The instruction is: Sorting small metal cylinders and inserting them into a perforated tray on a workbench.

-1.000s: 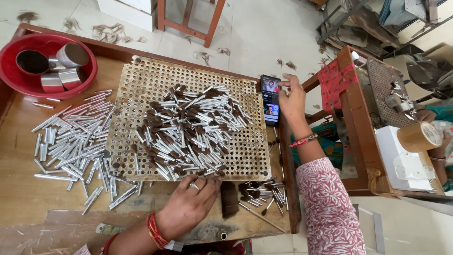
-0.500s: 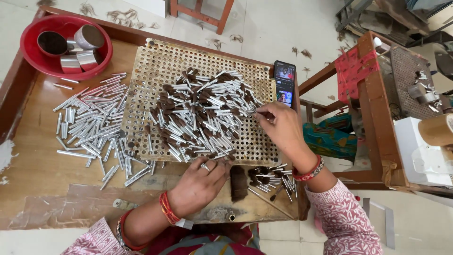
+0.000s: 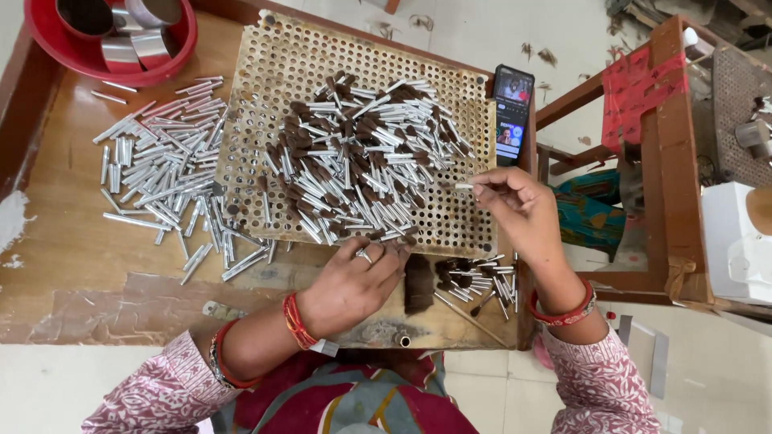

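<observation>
**Brush heads heaped on the board, one in the fingers**

The right hand (image 3: 515, 205) pinches a single small metal tube (image 3: 463, 186) between thumb and fingertips, fingers closed on it, just off the right edge of the heap and above the perforated board (image 3: 265, 72). On that board lies a big pile of brush heads (image 3: 362, 165), silver tubes with dark bristle tufts, lying criss-cross rather than standing in the holes. So far as can be seen, the holes around the pile are open, so none looks sorted into the board yet. To the left, on the wooden table (image 3: 64, 249), a loose spread of plain tubes (image 3: 161, 181) has no bristle, and a smaller batch of tufted ones (image 3: 474, 277) sits by the near edge beside a dark bundle of hair (image 3: 418, 283).

The left hand (image 3: 350, 285) rests palm down at the board's near edge, fingers curled together and touching the lowest pieces of the pile; whether it grips one cannot be told. The right wrist is bent inward, forearm coming up from the lower right. A phone (image 3: 513, 104) leans at the board's far right corner; a red bowl (image 3: 173, 56) with metal rings stands at top left.
</observation>
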